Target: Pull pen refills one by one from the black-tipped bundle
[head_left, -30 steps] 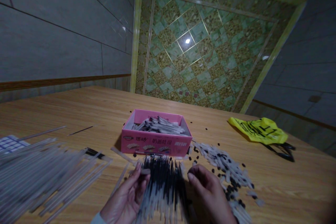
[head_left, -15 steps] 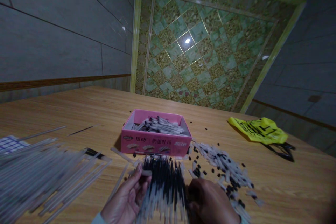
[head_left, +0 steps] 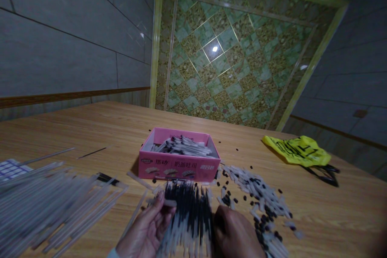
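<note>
My left hand (head_left: 148, 225) pinches a short, whitish translucent tube (head_left: 169, 202) between thumb and finger. Just to its right lies a bundle of thin tubes (head_left: 189, 209), black towards the far end and translucent nearer me; they look like pen refills. At the bundle's right edge my right hand (head_left: 234, 231) is closed, knuckles up; whatever its fingers hold is hidden. Beyond the bundle stands an open pink box (head_left: 179, 167), with many whitish, dark-tipped tubes (head_left: 184, 146) inside.
Long clear tubes (head_left: 45, 205) spread across the wooden table (head_left: 99, 125) at left, beside a checked cloth (head_left: 12, 169). To the right are short whitish pieces (head_left: 256, 187) and small black plugs (head_left: 266, 219). A yellow bag (head_left: 296, 149) with black handles lies farther right.
My right hand has shifted slightly left and down, close against the bundle. My left hand keeps the short tube pinched in nearly the same place.
</note>
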A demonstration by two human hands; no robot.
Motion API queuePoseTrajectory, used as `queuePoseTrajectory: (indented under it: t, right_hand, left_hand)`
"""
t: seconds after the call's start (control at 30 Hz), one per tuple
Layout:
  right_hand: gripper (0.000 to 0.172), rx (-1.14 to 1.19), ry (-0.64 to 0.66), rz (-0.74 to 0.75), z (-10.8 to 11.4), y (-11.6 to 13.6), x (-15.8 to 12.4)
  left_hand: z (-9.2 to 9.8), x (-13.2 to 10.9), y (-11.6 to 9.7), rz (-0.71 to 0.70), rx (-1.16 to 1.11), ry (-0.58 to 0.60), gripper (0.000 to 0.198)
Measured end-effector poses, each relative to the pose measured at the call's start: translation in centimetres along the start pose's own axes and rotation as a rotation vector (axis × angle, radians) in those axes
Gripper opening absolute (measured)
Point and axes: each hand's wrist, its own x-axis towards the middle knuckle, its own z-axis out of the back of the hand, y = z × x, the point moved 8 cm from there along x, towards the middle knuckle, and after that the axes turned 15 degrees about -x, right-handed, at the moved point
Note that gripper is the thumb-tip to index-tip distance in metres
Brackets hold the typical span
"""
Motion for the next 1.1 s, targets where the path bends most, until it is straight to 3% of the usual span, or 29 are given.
queuePoseTrajectory:
  t: [0.07,0.17,0.27,0.37,0.53,0.67,0.93,1.1]
  right_hand:
    - [0.010,0.173,-0.069,-0.012,1.2,0.4,0.0]
    - [0.010,0.619,-0.146,0.037,2.1,1.9,-0.2]
    - [0.019,1.085,-0.099,0.081,1.0,3.6,-0.5]
    - [0.024,1.317,-0.049,0.052,-0.5,4.5,-0.8]
    - [0.019,1.282,-0.148,0.029,-0.1,4.0,-1.1]
    - [0.013,1.185,-0.117,0.104,0.5,4.3,-1.1]
    - [0.017,1.021,-0.169,0.171,1.3,4.5,-1.3]
    - [0.018,1.006,-0.247,0.140,2.2,4.5,-1.5]
  left_hand:
    - [-0.3,-0.1,-0.1,-0.035,0.046,0.014,0.008]
    - [-1.2,-0.3,0.0,-0.063,0.147,0.093,0.011]
    - [-1.8,-0.7,0.7,-0.031,0.224,0.179,0.018]
    - [-1.6,-0.9,1.2,-0.019,0.272,0.209,0.023]
    - [-1.0,-0.7,1.9,-0.014,0.309,0.201,0.028]
    - [-0.8,-0.2,2.1,-0.033,0.300,0.181,0.034]
    - [-0.7,-0.2,2.3,-0.060,0.314,0.178,0.038]
    - [-0.3,0.1,2.3,-0.082,0.337,0.156,0.039]
